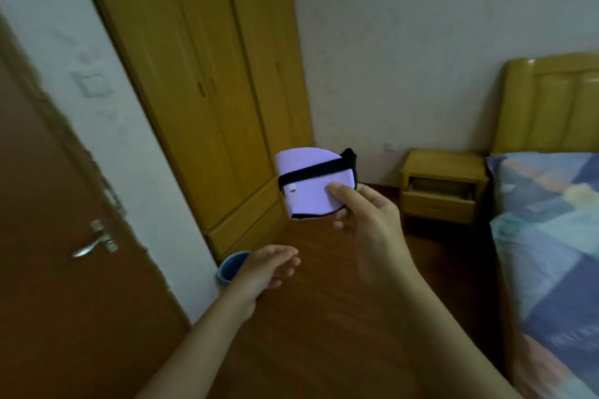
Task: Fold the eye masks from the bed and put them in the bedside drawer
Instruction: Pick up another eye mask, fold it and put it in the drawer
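Left hand (pixel 270 266) hangs low, fingers loose, holding nothing; right hand (pixel 363 214) pinches folded eye mask (pixel 312 185) mid-air, well short of open bedside drawer (pixel 440 189). Risk: w/ thumb-only grip, fold may spring open

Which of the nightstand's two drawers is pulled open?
The upper drawer of the bedside nightstand is pulled out, its interior showing. The lower drawer beneath it sits closed.

Two bare forearms (no sleeves visible)
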